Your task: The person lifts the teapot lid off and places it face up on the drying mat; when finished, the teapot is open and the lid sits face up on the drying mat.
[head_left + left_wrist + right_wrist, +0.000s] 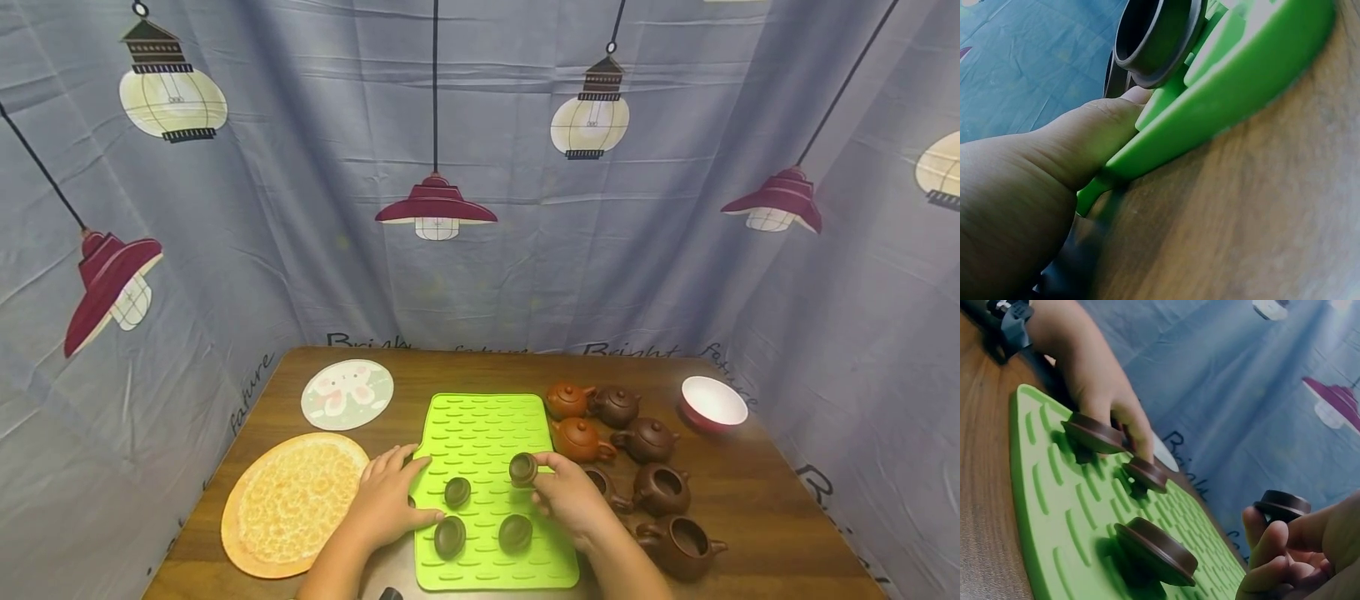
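Note:
My right hand (572, 498) pinches a small dark brown teapot lid (522, 470) above the right part of a green ridged mat (487, 433). In the right wrist view that lid (1283, 504) is turned underside up between thumb and fingers. Three more brown lids lie upside down on the mat: a smaller lid (457, 492), a front-left lid (450, 537) and a front-right lid (515, 533). My left hand (388, 493) rests at the mat's left edge with fingers spread, its thumb (1094, 131) against the mat close to the front-left lid.
Right of the mat stand lidded teapots, such as an orange one (579, 439) and a dark one (649, 439), and several lidless brown teapots (686, 546). A red-and-white bowl (714, 403) sits far right. On the left lie a round yellow mat (296, 504) and a rabbit-printed mat (347, 394).

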Available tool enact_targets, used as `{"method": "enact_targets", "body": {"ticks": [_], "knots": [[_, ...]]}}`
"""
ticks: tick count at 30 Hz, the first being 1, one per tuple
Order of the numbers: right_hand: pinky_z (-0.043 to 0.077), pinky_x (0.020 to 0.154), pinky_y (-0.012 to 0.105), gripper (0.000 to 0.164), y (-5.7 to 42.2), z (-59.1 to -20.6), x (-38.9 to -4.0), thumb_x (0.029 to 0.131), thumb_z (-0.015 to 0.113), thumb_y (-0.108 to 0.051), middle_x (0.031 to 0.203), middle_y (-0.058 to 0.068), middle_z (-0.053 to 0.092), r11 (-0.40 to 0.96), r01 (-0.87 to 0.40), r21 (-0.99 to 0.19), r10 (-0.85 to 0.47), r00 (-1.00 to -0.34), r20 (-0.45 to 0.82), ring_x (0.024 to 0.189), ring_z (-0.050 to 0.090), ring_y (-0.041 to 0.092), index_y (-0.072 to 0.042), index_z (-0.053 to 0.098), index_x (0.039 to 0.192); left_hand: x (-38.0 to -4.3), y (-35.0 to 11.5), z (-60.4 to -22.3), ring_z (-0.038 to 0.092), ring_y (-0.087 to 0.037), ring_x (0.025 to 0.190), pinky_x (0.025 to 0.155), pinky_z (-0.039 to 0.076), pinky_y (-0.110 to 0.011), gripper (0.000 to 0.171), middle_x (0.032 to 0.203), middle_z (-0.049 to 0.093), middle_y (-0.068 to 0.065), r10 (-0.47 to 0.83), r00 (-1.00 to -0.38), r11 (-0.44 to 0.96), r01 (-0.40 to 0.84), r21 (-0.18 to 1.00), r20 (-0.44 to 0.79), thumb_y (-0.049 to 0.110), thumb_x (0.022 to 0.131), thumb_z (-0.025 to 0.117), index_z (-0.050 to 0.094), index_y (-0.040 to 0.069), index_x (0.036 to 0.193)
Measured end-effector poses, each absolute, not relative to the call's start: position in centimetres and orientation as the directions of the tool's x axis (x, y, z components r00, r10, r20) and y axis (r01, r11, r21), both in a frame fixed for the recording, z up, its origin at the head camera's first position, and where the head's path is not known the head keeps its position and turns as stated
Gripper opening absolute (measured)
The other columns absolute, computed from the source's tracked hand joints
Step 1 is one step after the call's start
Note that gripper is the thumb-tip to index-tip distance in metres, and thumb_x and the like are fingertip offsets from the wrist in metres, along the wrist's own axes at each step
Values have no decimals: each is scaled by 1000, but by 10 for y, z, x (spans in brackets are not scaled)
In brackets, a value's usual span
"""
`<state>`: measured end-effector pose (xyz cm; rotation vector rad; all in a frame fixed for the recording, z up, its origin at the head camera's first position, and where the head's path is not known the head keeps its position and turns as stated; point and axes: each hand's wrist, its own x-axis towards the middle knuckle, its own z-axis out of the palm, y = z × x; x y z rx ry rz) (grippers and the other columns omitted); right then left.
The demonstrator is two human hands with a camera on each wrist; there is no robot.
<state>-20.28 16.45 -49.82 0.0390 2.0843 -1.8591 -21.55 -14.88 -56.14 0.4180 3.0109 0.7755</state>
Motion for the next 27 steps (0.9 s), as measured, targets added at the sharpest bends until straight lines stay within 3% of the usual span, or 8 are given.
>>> {"method": "enact_targets", "body": {"ticks": [5,12,19,27], "knots": [[39,52,19,35,157,-501,-202,104,61,-17,77,2,57,222,209,-953,-170,-954,-248,61,47,10,0,58,135,-214,-151,-560,29,-42,154,123,20,-71,97,166,39,-7,250,-966,844,250,475,64,75,73,81,58,21,150],[37,47,18,24,151,-508,-203,100,56,-6,96,11,63,379,198,-904,-112,-960,-257,61,50,12,-2,66,122,-215,-149,-562,29,-42,155,122,20,-71,98,166,38,-7,255,-965,839,253,482,64,76,73,80,57,21,150],[37,49,20,14,144,-515,-208,97,58,-4,72,3,56,405,180,-896,-124,-961,-249,55,46,11,-3,68,107,-216,-148,-563,30,-42,154,123,20,-71,97,166,38,-6,247,-967,840,249,482,70,75,72,81,58,22,150],[40,50,21,12,142,-523,-213,100,61,-6,97,11,64,443,183,-878,-103,-962,-253,61,52,14,-2,70,106,-217,-149,-561,29,-41,155,124,19,-69,96,167,37,-5,247,-967,841,246,483,63,75,72,82,58,23,150]]}}
